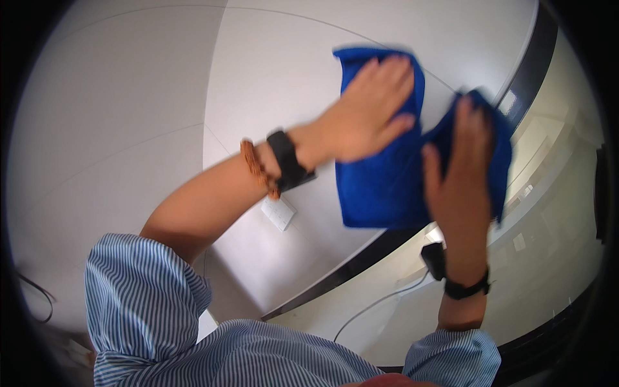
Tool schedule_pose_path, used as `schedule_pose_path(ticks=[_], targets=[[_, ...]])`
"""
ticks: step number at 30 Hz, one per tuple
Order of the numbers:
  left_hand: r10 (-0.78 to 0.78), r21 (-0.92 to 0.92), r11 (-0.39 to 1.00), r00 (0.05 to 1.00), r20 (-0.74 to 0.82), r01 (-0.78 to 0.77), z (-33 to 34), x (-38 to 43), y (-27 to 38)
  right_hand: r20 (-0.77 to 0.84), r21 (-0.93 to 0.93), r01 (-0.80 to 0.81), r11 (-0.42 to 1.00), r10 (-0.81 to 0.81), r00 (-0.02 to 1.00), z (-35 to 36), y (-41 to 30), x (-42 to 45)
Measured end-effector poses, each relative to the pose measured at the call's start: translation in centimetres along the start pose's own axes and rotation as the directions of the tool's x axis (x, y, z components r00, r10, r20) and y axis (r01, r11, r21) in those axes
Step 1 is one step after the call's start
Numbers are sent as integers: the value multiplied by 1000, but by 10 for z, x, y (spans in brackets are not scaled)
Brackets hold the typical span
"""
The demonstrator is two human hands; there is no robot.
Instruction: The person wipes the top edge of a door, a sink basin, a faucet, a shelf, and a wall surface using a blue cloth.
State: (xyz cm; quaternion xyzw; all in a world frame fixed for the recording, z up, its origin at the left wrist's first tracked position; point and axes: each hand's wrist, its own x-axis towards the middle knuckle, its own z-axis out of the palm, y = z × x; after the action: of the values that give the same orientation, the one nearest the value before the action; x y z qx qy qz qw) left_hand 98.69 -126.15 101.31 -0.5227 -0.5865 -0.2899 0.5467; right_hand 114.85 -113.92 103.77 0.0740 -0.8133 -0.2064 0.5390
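Observation:
A blue cloth (382, 193) lies spread against a pale tiled wall, right of centre. My left hand (375, 106) rests flat on its upper left part, fingers apart and pointing up to the right. On the cloth's right part lies my right hand (462, 159), slightly blurred, its thumb apart from the other fingers. Neither hand visibly closes round the cloth. A black strap and a brown beaded bracelet circle my left wrist; a black strap with a small black device is on my right wrist.
A white wall plate (278, 213) is fixed below my left forearm. A black edge strip (348, 266) borders the tiles, with a glossy pale surface (546, 232) beyond it. A thin grey cable (372, 305) runs near my right wrist. At the far left hangs a dark cable (43, 290).

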Motion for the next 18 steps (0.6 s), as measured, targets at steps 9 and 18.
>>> schedule_pose_path(ticks=[9,18], targets=[[-427,-161,833,799,423,530,-60,20,43,52,-71,224,972,-221,974,-72,7,-14],[-134,15,991,991,-12,135,41,-64,-53,350,-186,261,947,-184,918,63,-13,12]])
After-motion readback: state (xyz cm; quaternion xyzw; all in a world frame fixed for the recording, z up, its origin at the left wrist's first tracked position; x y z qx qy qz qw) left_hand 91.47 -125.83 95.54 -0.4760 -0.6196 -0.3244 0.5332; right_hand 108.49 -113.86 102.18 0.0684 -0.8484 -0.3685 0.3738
